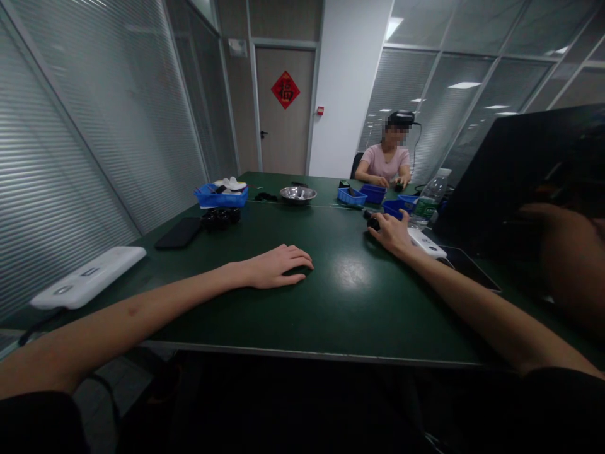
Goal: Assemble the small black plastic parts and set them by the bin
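Right hand point(391, 233) on a black item point(374, 223) near the bottle point(429, 200)
Its fingers close around it; left hand point(280, 267) on the worktop point(331, 315), fingers loosely spread. A rightward swing might topple the bottle.

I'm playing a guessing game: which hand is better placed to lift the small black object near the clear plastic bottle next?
Probably the right hand: it is right at the small black object, while the left hand rests on the dark green tabletop, farther away.

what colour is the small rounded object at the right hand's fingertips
Black; the small rounded object shows in the head view.
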A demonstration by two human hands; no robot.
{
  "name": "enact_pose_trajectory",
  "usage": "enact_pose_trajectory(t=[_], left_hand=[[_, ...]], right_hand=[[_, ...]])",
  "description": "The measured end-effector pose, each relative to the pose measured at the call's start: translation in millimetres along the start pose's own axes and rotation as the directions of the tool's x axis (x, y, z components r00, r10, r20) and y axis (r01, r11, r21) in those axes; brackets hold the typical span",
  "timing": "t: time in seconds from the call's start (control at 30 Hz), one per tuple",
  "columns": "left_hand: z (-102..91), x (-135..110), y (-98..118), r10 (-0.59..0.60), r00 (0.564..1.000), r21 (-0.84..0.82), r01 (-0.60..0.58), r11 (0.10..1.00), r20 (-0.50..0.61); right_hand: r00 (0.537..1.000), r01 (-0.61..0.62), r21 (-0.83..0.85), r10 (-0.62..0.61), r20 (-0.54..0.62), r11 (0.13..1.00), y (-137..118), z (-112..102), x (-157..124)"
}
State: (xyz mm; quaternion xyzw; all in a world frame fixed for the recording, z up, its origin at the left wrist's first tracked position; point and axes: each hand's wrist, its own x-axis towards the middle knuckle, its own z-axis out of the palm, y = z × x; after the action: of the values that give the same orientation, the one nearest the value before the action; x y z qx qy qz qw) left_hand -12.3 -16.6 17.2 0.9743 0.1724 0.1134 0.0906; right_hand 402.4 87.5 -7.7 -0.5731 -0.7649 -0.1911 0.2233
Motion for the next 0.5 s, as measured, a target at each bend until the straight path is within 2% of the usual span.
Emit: enact_pose_trajectory(t=[0.13,0.2,0.27,0.33,0.37,0.43,0.5], left_hand=[[3.9,-1,-3,-0.033,0.998,-0.059,0.030,0.998,-0.053],[7.3,-1,-7,-0.100,0.987,-0.127,0.085,0.988,-0.122],[10.6,-1,-12,-0.205,0.958,-0.205,0.163,0.965,-0.201],[12.9,0,-15,-0.323,0.911,-0.277,0.251,0.928,-0.258],[13.4,1,-15,-0.366,0.894,-0.301,0.285,0.910,-0.258],[13.3,3,-13,-0.391,0.895,-0.295,0.322,0.900,-0.216],[11.9,3,-9,-0.368,0.914,-0.253,0.321,0.913,-0.170]], right_hand=[[0.995,0.093,0.148,-0.098,0.026,0.985,-38,-9,1],[0.991,0.123,0.240,-0.134,0.028,0.963,-69,-12,-2],[0.985,0.144,0.366,-0.168,0.034,0.920,-107,-17,-10],[0.983,0.053,0.716,-0.164,0.086,0.697,-145,-24,-23],[0.974,0.018,0.816,-0.195,0.117,0.578,-163,-30,-30],[0.948,-0.033,0.916,-0.279,0.156,0.399,-190,-40,-44],[0.935,-0.069,0.949,-0.312,0.169,0.307,-204,-48,-54]])
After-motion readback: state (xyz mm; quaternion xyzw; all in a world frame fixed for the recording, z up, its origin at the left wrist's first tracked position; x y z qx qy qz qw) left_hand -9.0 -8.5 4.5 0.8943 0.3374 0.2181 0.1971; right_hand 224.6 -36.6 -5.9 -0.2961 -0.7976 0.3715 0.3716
